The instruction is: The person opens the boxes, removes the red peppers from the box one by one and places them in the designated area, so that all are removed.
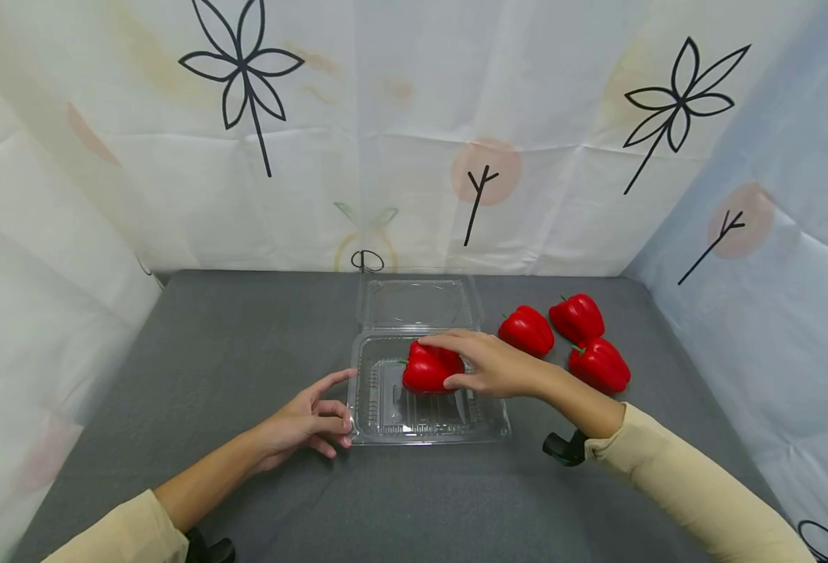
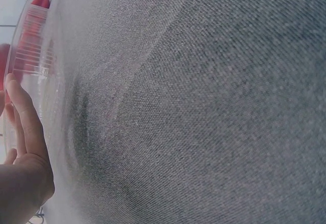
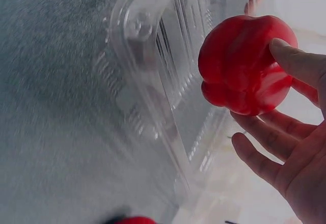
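Observation:
A red bell pepper is held between the thumb and fingers of my right hand, over the base of a clear plastic container. In the right wrist view the pepper shows its lobed end, the thumb on one side and fingers on the other. The container's hinged lid lies folded back, away from me. My left hand is at the container's left side, fingertips right at the rim and fingers loosely bent. In the left wrist view, the left hand appears beside the clear wall.
To the right of the container sit three more red bell peppers: one nearest the lid, one farther back and one in front. A grey cloth covers the table. Patterned white curtains enclose the back and sides.

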A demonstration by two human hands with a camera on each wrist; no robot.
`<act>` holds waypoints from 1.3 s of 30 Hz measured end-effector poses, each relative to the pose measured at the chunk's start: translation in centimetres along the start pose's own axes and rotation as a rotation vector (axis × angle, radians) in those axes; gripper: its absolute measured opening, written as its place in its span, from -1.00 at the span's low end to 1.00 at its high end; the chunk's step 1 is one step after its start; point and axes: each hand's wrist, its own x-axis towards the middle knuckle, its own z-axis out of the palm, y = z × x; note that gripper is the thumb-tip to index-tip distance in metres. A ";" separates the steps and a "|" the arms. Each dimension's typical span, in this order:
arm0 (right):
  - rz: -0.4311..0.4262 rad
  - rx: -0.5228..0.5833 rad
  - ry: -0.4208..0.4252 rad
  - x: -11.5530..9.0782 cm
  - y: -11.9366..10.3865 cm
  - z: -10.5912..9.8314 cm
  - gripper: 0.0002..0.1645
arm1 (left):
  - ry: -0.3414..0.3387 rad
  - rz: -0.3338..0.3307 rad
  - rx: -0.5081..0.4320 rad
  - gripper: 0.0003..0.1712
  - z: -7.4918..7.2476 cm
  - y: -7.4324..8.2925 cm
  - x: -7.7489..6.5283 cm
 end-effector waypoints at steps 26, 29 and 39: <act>0.094 -0.038 0.164 -8.2 3.1 -4.6 -0.12 | 0.000 0.007 0.013 0.04 0.1 0.3 -0.1; 0.105 -0.036 0.181 -9.1 3.8 -4.8 -0.11 | 0.001 0.007 0.015 0.04 0.1 0.3 -0.1; 0.127 -0.037 0.207 -12.2 5.6 -4.0 -0.19 | -0.002 0.006 0.018 0.04 0.1 0.3 -0.1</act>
